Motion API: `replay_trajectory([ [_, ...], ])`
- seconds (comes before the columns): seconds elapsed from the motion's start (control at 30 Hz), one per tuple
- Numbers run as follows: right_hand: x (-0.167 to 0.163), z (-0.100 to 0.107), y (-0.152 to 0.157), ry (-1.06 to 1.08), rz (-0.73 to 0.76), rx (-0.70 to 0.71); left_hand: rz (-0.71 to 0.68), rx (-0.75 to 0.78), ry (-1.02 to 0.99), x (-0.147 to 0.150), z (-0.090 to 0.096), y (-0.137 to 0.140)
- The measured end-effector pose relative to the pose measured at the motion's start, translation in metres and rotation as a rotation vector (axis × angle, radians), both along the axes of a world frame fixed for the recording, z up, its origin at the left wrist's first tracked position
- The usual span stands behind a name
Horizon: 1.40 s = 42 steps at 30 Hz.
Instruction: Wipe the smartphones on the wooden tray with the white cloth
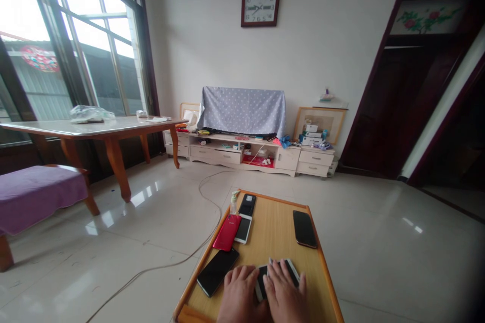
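Note:
A white-framed smartphone [291, 268] lies on the near part of a small wooden table [275, 222], its dark screen partly covered by my hands. My left hand [239, 290] is at the phone's left edge, fingers bent and close together, gripping that side. Across the screen lies my right hand [283, 287], fingers stretched out and pressed flat. A small pale bit shows by its fingertips; I cannot make out what it is. Just left of my left hand is a black smartphone [217, 271], screen up. A red smartphone [227, 232] rests beyond it, partly over another white phone [243, 228].
At the table's far left stand a clear pump bottle [233, 204] and a black phone [247, 205]. Another dark phone [304, 228] lies on the right. A cable [182, 261] runs over the floor. Further off are a dining table [94, 127], purple-covered bench [41, 192] and TV cabinet [215, 155].

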State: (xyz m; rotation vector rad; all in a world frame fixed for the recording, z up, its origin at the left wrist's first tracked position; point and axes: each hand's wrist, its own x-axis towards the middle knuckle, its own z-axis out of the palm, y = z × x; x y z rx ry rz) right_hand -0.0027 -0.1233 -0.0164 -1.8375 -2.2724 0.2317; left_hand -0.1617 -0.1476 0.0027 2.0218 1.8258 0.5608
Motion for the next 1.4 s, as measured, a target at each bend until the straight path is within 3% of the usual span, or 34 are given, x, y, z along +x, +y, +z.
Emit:
replay_trajectory([
  [0.13, -0.011, 0.006, -0.01, 0.08, 0.14, -0.047, -0.002, 0.019, -0.02, -0.001, -0.006, 0.002],
  [0.33, -0.002, 0.01, 0.0, 0.052, 0.003, 0.002, 0.051, 0.077, -0.02, 0.001, -0.017, 0.002],
  [0.53, -0.023, 0.023, -0.015, 0.115, 0.209, -0.118, -0.003, 0.014, 0.019, -0.009, -0.032, 0.005],
  [0.63, -0.016, 0.026, -0.019, 0.127, 0.256, -0.114, -0.005, -0.001, 0.019, -0.01, -0.035, 0.006],
  [0.87, 0.011, 0.012, -0.002, 0.036, 0.0, -0.022, 0.041, 0.056, -0.012, 0.001, -0.022, 0.002],
  [1.1, -0.012, 0.011, -0.021, 0.136, 0.236, -0.12, -0.006, 0.006, 0.004, -0.006, -0.022, 0.002],
  [1.3, 0.019, 0.005, -0.004, 0.019, 0.005, -0.033, 0.026, 0.065, -0.038, -0.001, -0.019, 0.001],
  [1.4, 0.018, 0.008, -0.004, -0.006, -0.028, -0.016, 0.028, 0.078, -0.046, 0.0, -0.019, 0.001],
])
